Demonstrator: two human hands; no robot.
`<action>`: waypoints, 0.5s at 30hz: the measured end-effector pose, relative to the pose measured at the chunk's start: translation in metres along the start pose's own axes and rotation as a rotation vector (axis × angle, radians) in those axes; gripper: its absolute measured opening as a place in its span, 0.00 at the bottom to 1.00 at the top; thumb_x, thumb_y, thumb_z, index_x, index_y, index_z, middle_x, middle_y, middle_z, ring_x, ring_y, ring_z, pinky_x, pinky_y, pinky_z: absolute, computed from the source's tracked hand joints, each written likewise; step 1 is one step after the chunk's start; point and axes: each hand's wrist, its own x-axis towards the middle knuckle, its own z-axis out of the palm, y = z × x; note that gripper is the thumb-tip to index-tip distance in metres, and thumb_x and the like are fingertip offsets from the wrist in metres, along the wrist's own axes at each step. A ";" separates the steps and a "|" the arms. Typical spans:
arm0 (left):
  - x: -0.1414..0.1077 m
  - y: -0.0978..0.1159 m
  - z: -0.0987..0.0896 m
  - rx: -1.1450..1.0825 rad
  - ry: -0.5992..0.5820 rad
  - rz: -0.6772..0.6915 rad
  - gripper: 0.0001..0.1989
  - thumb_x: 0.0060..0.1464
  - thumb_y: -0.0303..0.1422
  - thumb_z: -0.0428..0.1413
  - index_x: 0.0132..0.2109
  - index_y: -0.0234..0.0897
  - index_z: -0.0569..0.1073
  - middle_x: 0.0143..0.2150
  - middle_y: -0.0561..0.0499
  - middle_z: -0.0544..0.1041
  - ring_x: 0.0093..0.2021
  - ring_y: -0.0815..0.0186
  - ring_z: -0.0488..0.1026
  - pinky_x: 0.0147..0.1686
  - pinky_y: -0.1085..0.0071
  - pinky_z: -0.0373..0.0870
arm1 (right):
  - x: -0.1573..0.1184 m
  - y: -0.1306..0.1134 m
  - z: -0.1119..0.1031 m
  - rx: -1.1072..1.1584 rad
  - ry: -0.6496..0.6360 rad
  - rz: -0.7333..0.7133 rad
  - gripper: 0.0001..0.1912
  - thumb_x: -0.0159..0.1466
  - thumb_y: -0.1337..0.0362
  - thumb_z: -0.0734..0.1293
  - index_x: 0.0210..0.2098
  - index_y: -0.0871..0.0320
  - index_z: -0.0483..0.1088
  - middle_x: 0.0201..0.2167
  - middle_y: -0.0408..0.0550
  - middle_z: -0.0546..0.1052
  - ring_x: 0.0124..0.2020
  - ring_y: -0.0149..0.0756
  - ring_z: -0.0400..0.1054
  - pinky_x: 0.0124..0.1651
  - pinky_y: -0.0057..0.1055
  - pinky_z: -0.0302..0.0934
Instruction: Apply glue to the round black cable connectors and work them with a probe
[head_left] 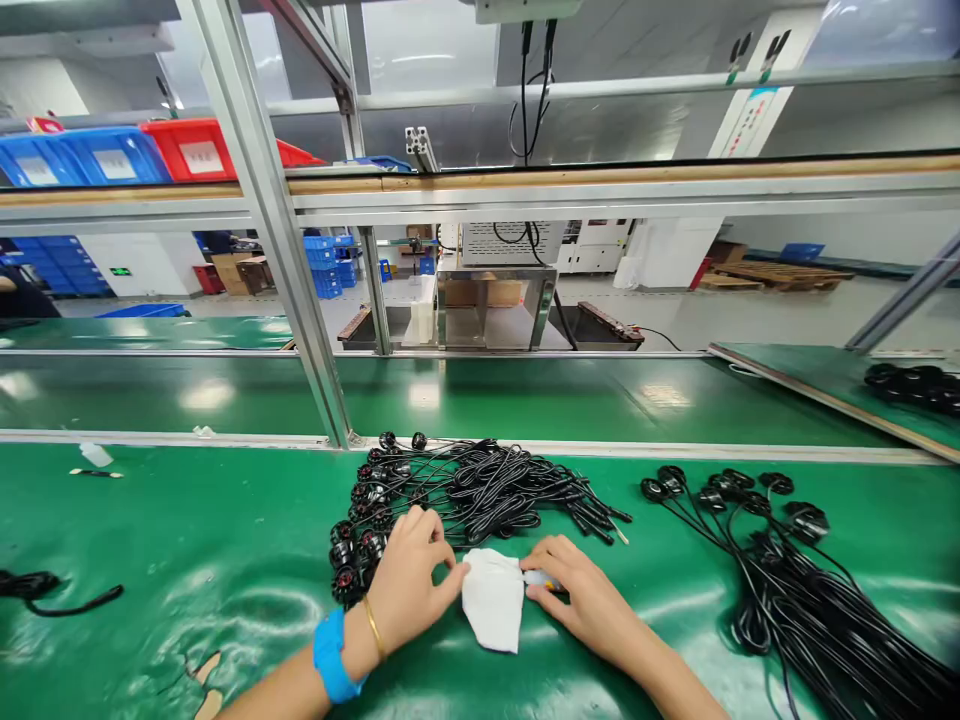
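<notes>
The main risk was judged to lie around the white cloth (pixel 491 600), which was placed near the middle of the near edge of the green-topped table (pixel 187 540): a careless sideways movement of the left hand (pixel 409 585) could have caught the central bundle of black cables (pixel 480 490), whose round heads lay just beside it, and a loosened hold by the right hand (pixel 581 600) could have let the small white-and-yellow object (pixel 541 578) slip and roll across the glossy surface. The left hand's fingers were curled with their tips at the cloth's left edge, though whether it was pinched could not be told, while the right hand was curved over the small object, which appeared to be grasped against the cloth's right corner. Counted from the left, one coil of black cable (pixel 34 585) was seen at the left edge, with one small white bottle (pixel 96 455) near the far edge. The central bundle held a dozen or more heads, too crowded for an exact count, then one cloth and one small object were seen, and about eight heads belonged to the second cable bundle (pixel 780 570) toward the right edge.
</notes>
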 end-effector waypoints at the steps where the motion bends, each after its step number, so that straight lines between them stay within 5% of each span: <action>1: -0.002 0.003 0.006 0.001 -0.012 -0.022 0.15 0.58 0.47 0.55 0.31 0.44 0.77 0.39 0.46 0.74 0.44 0.54 0.68 0.46 0.53 0.67 | 0.001 -0.001 0.002 -0.001 0.004 0.005 0.11 0.66 0.62 0.66 0.48 0.50 0.72 0.44 0.47 0.74 0.47 0.42 0.66 0.50 0.38 0.62; 5: -0.010 0.010 0.025 0.004 -0.063 -0.093 0.15 0.54 0.51 0.58 0.35 0.44 0.76 0.40 0.45 0.75 0.45 0.50 0.68 0.47 0.51 0.65 | 0.002 -0.002 0.007 0.002 0.027 0.019 0.19 0.65 0.64 0.67 0.55 0.51 0.67 0.43 0.48 0.73 0.46 0.42 0.66 0.51 0.38 0.62; 9: -0.014 0.009 0.034 -0.053 -0.060 -0.214 0.15 0.51 0.48 0.60 0.40 0.43 0.74 0.41 0.43 0.76 0.46 0.47 0.69 0.48 0.50 0.63 | 0.004 -0.003 0.009 0.020 0.019 -0.007 0.12 0.67 0.64 0.64 0.50 0.51 0.68 0.43 0.47 0.73 0.47 0.42 0.65 0.51 0.37 0.62; 15: -0.012 0.013 0.049 -0.238 -0.063 -0.278 0.06 0.49 0.33 0.58 0.31 0.42 0.67 0.31 0.51 0.74 0.36 0.58 0.70 0.36 0.64 0.64 | 0.004 0.001 0.012 0.055 0.026 -0.045 0.06 0.69 0.62 0.62 0.45 0.51 0.69 0.42 0.47 0.73 0.45 0.41 0.66 0.48 0.36 0.63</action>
